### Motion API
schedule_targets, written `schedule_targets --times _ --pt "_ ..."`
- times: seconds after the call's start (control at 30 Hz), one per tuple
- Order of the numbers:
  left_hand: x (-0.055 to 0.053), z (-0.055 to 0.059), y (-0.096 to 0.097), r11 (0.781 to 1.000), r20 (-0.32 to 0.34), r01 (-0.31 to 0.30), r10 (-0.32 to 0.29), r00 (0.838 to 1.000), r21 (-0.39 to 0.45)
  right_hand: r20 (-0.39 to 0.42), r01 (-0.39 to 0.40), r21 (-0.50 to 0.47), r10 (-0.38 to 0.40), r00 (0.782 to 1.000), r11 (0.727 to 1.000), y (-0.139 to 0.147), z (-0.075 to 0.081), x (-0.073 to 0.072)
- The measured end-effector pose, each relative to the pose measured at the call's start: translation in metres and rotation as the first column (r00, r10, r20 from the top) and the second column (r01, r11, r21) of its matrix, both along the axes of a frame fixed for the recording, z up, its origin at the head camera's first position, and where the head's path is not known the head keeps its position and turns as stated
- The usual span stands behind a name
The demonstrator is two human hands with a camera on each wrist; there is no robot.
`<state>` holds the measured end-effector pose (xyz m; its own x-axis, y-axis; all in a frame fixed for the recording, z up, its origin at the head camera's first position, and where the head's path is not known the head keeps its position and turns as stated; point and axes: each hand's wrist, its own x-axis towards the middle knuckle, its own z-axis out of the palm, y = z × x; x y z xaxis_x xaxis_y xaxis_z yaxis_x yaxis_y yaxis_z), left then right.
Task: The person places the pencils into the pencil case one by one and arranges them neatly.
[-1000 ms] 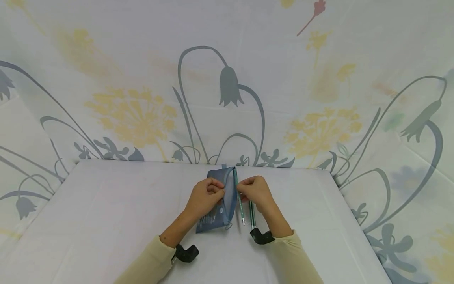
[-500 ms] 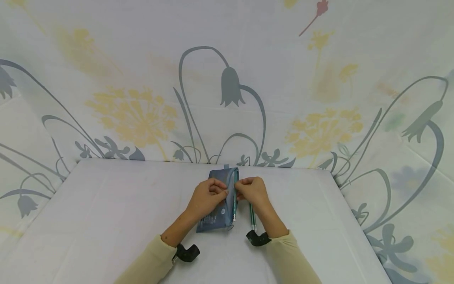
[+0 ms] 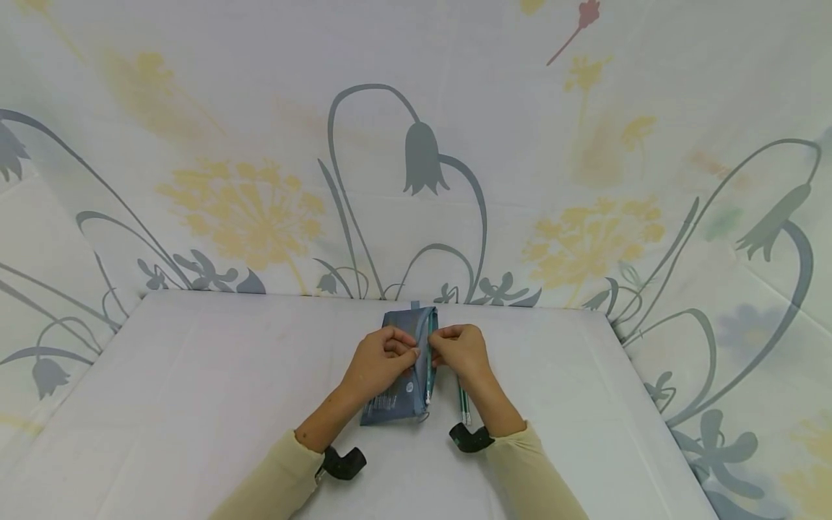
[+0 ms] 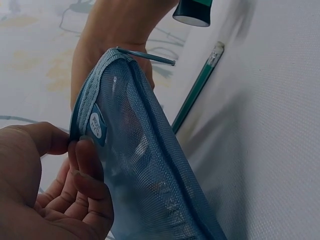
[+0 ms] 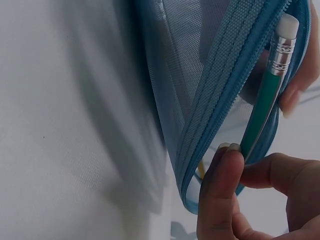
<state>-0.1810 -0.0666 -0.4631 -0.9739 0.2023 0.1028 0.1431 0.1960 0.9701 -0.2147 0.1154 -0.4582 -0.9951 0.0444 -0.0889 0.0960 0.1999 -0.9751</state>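
A blue mesh zip pouch (image 3: 396, 393) stands tilted over the table, its zip undone. My left hand (image 3: 383, 361) pinches one side of its mouth between thumb and fingers, close to a small round white label (image 4: 95, 125). At the opening, my right hand (image 3: 460, 350) pinches a green pencil (image 5: 262, 102) between thumb and forefinger. The pencil lies lengthwise within the zip's two edges, its white eraser end toward me in the head view. A second green pencil (image 4: 197, 90) with an eraser lies on the table, partly hidden behind my right wrist in the head view.
The white tabletop (image 3: 195, 404) ends at a floral cloth backdrop (image 3: 260, 180) just beyond the pouch. Black curved wrist mounts (image 3: 344, 464) sit below both sleeves, the right one close to the loose pencil. A zip pull (image 4: 147, 56) sticks out from the pouch's end.
The right hand has shifted slightly left, bringing the pencil's eraser end from outside the pouch into its mouth. The opening looks narrower. The left hand has stayed almost still.
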Motion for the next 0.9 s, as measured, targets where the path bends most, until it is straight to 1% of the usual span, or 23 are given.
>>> schedule_targets --times 0.2,0.4,0.53,0.73,0.83,0.9 --pt "0.0 0.001 0.0 1.0 -0.002 0.009 -0.009 1.0 0.007 -0.015 -0.006 0.005 0.006 1.0 1.0 0.0 -0.001 0.001" --pt "0.0 0.002 0.0 1.0 -0.005 0.011 -0.01 1.0 0.022 -0.052 -0.004 0.062 0.007 0.999 0.998 0.001 0.001 0.003" --pt "-0.001 0.001 0.0 1.0 -0.01 0.011 -0.011 1.0 0.023 -0.061 0.013 0.113 -0.006 0.998 0.993 0.004 0.005 0.004" --pt "-0.001 0.001 -0.001 1.0 -0.018 0.005 -0.005 1.0 0.024 -0.08 0.041 0.199 -0.026 0.996 0.979 0.015 0.008 0.0" --pt "-0.001 0.002 -0.001 1.0 -0.014 0.0 0.0 1.0 0.015 -0.101 0.051 0.256 -0.025 0.995 0.965 0.022 0.007 -0.003" --pt "-0.001 0.002 -0.002 1.0 -0.013 -0.002 0.002 1.0 0.016 -0.11 0.054 0.306 -0.022 0.994 0.95 0.028 0.007 -0.005"
